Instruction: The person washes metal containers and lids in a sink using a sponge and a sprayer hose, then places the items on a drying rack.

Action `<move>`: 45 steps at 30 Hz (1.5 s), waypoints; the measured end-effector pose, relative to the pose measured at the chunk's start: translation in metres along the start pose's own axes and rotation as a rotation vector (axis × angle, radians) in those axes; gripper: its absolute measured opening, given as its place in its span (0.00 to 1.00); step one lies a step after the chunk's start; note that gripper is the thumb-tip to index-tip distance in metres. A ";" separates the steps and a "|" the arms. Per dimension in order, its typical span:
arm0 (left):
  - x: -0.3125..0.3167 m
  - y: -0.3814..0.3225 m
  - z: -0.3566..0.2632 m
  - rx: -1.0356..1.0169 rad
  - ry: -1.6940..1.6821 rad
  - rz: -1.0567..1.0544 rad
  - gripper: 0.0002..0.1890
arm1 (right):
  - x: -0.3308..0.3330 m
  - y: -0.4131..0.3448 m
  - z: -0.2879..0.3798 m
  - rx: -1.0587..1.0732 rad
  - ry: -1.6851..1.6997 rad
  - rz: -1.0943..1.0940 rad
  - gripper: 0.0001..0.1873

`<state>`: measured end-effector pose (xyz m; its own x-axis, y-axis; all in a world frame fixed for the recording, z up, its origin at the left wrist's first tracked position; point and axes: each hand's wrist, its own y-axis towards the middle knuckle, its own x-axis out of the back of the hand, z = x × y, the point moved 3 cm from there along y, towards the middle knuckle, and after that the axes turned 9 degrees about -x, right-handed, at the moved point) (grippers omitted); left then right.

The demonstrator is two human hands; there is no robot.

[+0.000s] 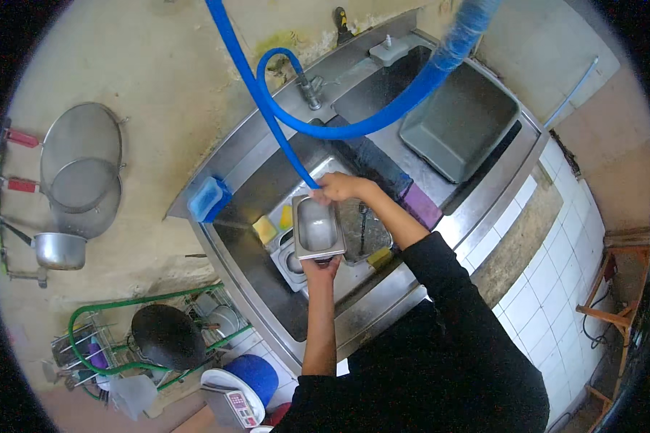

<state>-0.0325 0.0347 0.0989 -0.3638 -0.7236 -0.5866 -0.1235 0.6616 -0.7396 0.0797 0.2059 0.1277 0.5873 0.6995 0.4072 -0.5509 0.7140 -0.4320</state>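
My left hand (320, 267) grips a small rectangular stainless steel pan (318, 230) at its near end, holding it tilted above the left sink basin (249, 260). In my right hand (340, 187) is the end of a blue hose (294, 157), at the pan's far rim. Whether water runs from the hose cannot be made out. Beneath lie a metal tray (329, 164), smaller metal pans (287, 265) and a clear-looking container (378, 230), partly hidden by the held pan and my right forearm. Yellow sponges (264, 230) sit beside them.
A faucet (311, 93) feeds the hose loop overhead. The right basin holds a grey tub (460, 119); dark and purple cloths (420, 205) cover the divider. A blue container (209, 200) sits on the left rim. A dish rack (81, 311) with a wok (168, 336) stands lower left.
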 end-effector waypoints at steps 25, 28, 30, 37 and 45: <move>0.019 0.066 0.021 -0.133 -0.037 0.294 0.25 | -0.060 -0.020 0.054 0.336 0.099 -0.249 0.23; 0.027 0.067 0.006 -0.093 0.023 0.198 0.25 | -0.051 -0.027 0.057 0.269 0.238 -0.178 0.22; 0.030 0.064 0.003 -0.098 0.036 0.172 0.25 | -0.048 -0.033 0.052 0.326 0.223 0.012 0.21; 0.021 0.055 -0.008 -1.104 1.030 0.018 0.26 | -0.045 -0.025 0.027 0.309 0.232 0.056 0.22; -0.034 0.013 0.006 -1.458 1.613 0.416 0.31 | -0.011 -0.042 0.033 0.127 -0.070 -0.020 0.23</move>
<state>-0.0160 0.0663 0.1068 -0.6791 -0.3229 0.6592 0.0191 0.8900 0.4556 0.0767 0.1693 0.1680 0.5585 0.6826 0.4714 -0.6128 0.7224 -0.3202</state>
